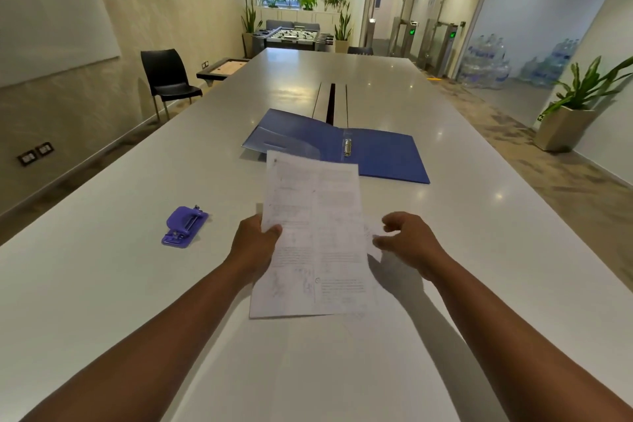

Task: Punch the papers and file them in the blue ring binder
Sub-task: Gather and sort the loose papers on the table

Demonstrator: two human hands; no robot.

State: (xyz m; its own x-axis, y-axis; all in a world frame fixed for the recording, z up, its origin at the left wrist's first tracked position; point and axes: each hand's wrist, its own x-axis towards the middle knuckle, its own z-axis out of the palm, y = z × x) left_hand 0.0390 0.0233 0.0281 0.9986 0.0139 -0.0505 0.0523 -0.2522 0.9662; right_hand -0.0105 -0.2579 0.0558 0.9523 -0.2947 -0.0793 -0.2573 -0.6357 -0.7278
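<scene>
A printed sheet of paper (315, 233) is held above the white table (102, 284), tilted slightly. My left hand (255, 243) grips its left edge, thumb on top. At the sheet's right edge hovers my right hand (407, 240), fingers curled and apart, holding nothing; a fainter paper seems to lie under it. The blue ring binder (376, 154) lies open and flat just beyond the sheet, its metal rings (347, 147) showing at the spine. A purple hole punch (185, 226) rests on the table to the left of my left hand.
A dark cable slot (330, 101) runs along the table's middle beyond the binder. A black chair (168, 79) stands off the left side. A potted plant (575, 106) sits on the floor at right.
</scene>
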